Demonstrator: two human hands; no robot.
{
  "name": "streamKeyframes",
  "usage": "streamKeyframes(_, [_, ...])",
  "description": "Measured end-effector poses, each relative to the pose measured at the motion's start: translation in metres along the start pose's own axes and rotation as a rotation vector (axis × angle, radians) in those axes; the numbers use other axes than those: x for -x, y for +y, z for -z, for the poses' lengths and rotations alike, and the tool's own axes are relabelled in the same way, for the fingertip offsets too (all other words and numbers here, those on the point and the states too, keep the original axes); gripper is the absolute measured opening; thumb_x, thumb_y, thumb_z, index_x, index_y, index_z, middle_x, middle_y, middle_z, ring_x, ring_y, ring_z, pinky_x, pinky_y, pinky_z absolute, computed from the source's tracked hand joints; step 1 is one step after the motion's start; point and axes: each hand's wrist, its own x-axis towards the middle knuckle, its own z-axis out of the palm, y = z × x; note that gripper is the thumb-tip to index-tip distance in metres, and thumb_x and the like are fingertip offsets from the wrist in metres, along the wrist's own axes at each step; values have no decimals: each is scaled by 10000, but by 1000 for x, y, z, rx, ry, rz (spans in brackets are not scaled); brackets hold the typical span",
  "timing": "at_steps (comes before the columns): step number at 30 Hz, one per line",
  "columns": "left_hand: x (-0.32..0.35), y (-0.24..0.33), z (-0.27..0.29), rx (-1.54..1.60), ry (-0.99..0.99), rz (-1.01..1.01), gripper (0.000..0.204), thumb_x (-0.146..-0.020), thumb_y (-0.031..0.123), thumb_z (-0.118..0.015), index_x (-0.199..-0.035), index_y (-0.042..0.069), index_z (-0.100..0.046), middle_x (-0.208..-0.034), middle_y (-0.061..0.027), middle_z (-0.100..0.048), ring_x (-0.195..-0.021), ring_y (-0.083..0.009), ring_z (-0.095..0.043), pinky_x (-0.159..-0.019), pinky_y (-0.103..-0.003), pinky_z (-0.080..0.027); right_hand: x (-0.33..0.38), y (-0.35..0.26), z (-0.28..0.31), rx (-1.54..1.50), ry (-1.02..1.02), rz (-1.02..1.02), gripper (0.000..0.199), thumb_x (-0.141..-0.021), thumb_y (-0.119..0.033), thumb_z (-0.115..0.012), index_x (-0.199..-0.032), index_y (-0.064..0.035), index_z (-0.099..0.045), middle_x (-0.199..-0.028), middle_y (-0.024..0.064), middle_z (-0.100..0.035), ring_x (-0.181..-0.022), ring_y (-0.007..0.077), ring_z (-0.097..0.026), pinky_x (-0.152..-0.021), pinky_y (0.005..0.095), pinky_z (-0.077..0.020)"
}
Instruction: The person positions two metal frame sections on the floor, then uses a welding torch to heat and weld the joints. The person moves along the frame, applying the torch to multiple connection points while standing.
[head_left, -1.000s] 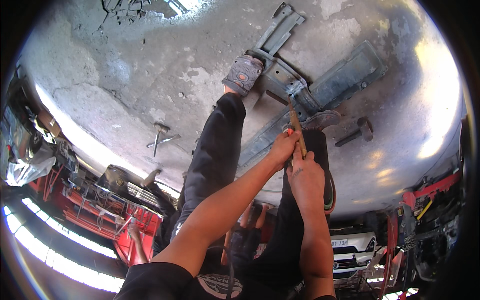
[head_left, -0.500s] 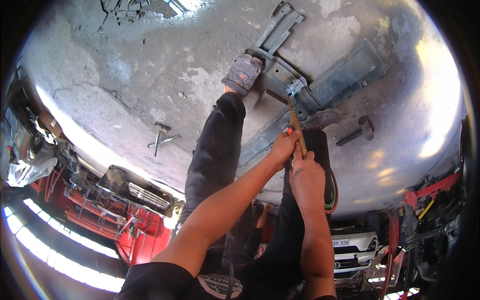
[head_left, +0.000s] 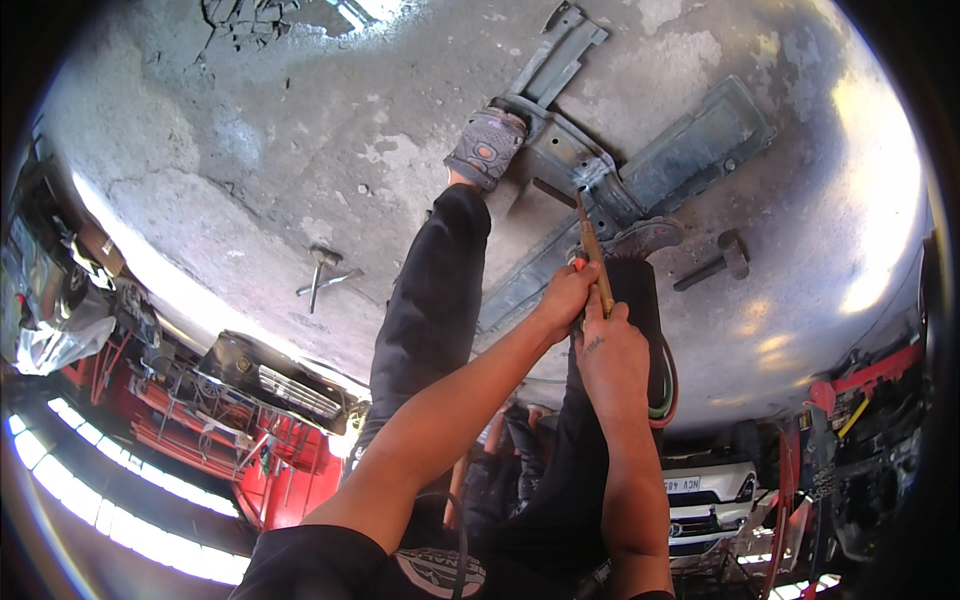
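My right hand (head_left: 614, 345) is closed round the handle end of a brass-coloured gas torch (head_left: 590, 240). My left hand (head_left: 570, 297) grips the same torch just beside it, near a small red-orange part. The torch's thin tip points away from me and ends at the joint of a grey metal vehicle frame piece (head_left: 562, 148) on the floor. A faint bluish-white spot shows at that joint; whether the tip touches the metal cannot be made out. My left shoe (head_left: 487, 148) rests against the frame piece, and my right shoe (head_left: 645, 238) stands on its near side.
A hammer (head_left: 715, 262) lies right of my right shoe. On the left floor, another hammer (head_left: 318, 275) lies crossed with a metal tool. Red and green hoses (head_left: 667, 390) hang beside my right leg. A white vehicle (head_left: 705, 505) and a person's legs (head_left: 522, 440) show behind.
The blue-white glow at the torch tip has become fainter. The person behind has shifted, so more of the legs shows. My hands and the torch stay nearly in place.
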Motion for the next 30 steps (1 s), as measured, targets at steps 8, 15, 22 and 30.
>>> streamKeyframes(8, [0,-1,0,-9,17,-4,328,-1062,306,-545,-1130,-9,-610,-1019,-70,-619,-922,-170,-600,-845,-345,-484,0,2,6,16,-28,62,473,-950,-56,-542,-1417,10,-517,-964,211,-614,-738,353,-722,-669,431,-599])
streamKeyframes(15, [-2,-2,0,-3,29,-11,331,-1061,313,-543,-1120,-5,-612,-997,-68,-620,-901,-171,-602,-836,-346,-485,-2,1,0,3,-10,12,542,-885,-144,-692,-1406,-63,-569,-973,184,-622,-754,352,-711,-697,435,-592])
streamKeyframes(22, [-2,-2,-1,29,66,-26,341,-1042,295,-565,-1045,-40,-626,-907,-81,-639,-801,-172,-599,-736,-361,-502,-2,-2,2,-19,-21,2,600,-873,-205,-739,-1425,-63,-554,-978,176,-619,-755,351,-710,-692,433,-589])
streamKeyframes(30, [-1,-1,-3,45,64,-27,325,-1045,291,-559,-1026,-28,-624,-905,-80,-633,-794,-174,-590,-736,-369,-499,-1,-2,4,1,-14,0,594,-873,-208,-739,-1418,-55,-558,-974,175,-620,-746,347,-711,-689,428,-589])
